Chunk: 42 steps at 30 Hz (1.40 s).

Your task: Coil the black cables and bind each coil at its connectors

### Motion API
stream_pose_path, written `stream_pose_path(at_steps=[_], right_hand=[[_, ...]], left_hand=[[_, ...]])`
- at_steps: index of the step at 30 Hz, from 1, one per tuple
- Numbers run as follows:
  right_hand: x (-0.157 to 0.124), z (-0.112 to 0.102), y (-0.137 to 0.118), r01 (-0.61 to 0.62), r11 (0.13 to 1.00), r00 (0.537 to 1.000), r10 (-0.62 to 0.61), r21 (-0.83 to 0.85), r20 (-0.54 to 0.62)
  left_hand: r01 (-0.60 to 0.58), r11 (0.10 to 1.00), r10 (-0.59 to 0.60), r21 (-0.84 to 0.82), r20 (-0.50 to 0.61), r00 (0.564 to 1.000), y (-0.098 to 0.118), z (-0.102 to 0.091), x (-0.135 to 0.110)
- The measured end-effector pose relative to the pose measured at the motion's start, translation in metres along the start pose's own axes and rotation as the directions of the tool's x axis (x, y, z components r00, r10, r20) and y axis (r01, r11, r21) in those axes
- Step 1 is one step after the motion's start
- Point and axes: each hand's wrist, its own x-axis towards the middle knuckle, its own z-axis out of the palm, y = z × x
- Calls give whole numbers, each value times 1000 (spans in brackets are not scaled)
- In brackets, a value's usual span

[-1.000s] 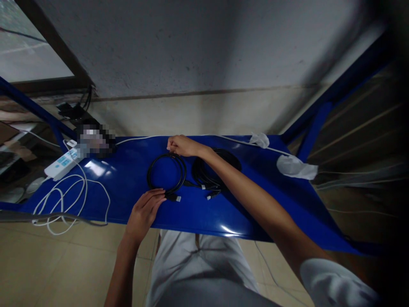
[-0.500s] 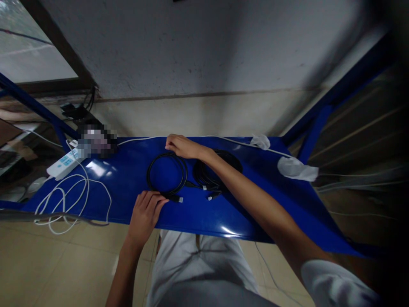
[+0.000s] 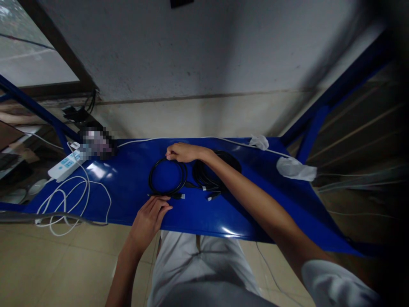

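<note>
A thin coil of black cable (image 3: 150,179) lies on the blue tabletop (image 3: 128,204), with a dark plug (image 3: 177,195) at its near side showing a pale tip. My right hand (image 3: 183,152) reaches across from the right, its fingers pinched on the far edge of this coil. Just below the coil's near edge, my left hand (image 3: 151,217) rests with fingers stretched and the thumb a little apart; its fingertips are close to the cable, and whether they touch it I cannot tell. A thicker black cable bundle (image 3: 231,160) sits partly under my right forearm, its connectors (image 3: 213,195) facing me.
On the left stand a white power strip (image 3: 64,167) and a loose tangle of white cord (image 3: 86,200). Another white cable runs along the back edge. Crumpled white plastic wraps (image 3: 296,168) lie at the right. Blue frame posts (image 3: 315,132) rise at both ends, before a wall.
My right hand has drawn slightly nearer and now pinches the coil's far edge. My left hand has slid slightly down and right, its thumb opening away from the fingers.
</note>
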Motion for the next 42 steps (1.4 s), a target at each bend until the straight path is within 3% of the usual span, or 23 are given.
stream_pose_path(at_steps=[6, 11, 15, 20, 22, 27, 32, 37, 42], right_hand=[[7, 2, 0, -43, 985, 994, 60, 165, -95], [6, -3, -15, 29, 869, 971, 93, 494, -221], [-3, -15, -38, 103, 815, 973, 38, 571, -228], [-19, -34, -73, 258, 791, 947, -94, 555, -307], [-25, -39, -83, 268, 826, 935, -99, 496, -340], [-29, -40, -87, 164, 952, 910, -45, 257, -413], [-24, -34, -79, 88, 985, 890, -9, 151, -456], [-32, -44, -55, 29, 998, 886, -3, 48, -464], [-85, -46, 6, -177, 983, 892, 179, 45, -416]], left_hand=[[258, 932, -251, -253, 60, 966, 8, -7, 3], [347, 844, -413, -409, -83, 907, 13, -9, 19], [258, 779, -476, -571, -272, 836, 9, -19, 52], [53, 804, -435, -592, -526, 730, -3, -34, 104], [38, 807, -422, -590, -530, 735, -9, -35, 120], [66, 753, -426, -654, -409, 807, -20, -27, 142], [83, 725, -421, -684, -345, 839, -36, -20, 153], [142, 705, -426, -695, -255, 868, -93, -20, 171], [330, 766, -451, -552, -94, 888, -164, -15, 186]])
